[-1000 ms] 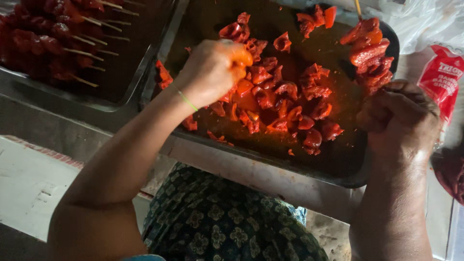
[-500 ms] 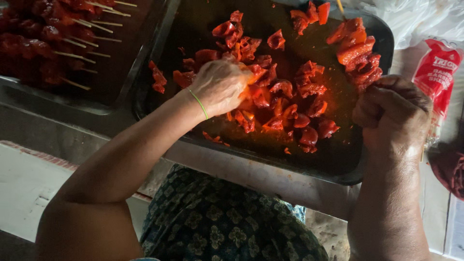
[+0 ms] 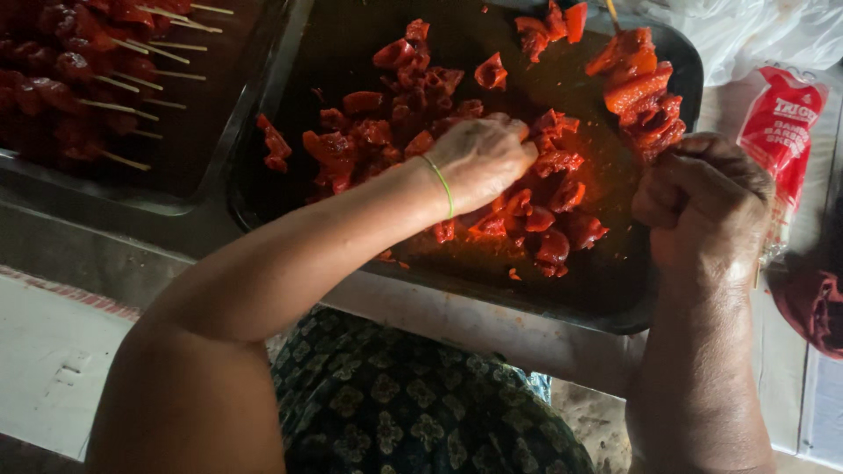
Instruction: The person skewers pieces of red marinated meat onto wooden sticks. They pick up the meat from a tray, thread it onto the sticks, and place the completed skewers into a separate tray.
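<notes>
A dark metal tray (image 3: 615,298) holds several red marinated meat pieces (image 3: 562,197) in orange sauce. My left hand (image 3: 481,162), with a green band on the wrist, reaches into the pile from the left. Its fingers curl down and pinch a piece, and the fingertips are hidden among the meat. At the tray's right edge, my right hand (image 3: 702,206) is closed in a fist around the lower end of a wooden skewer. The skewer (image 3: 639,88) is loaded with meat and slants up to the far rim.
A second tray (image 3: 176,189) at the upper left holds several finished meat skewers (image 3: 79,88) with sticks pointing right. A red packet (image 3: 777,132) and white plastic bag (image 3: 755,35) lie to the right. My patterned dark garment (image 3: 413,412) is below the tray edge.
My left hand has moved rightward and nearer across the meat pile. My right hand stays closed on the skewer. The view has shifted slightly.
</notes>
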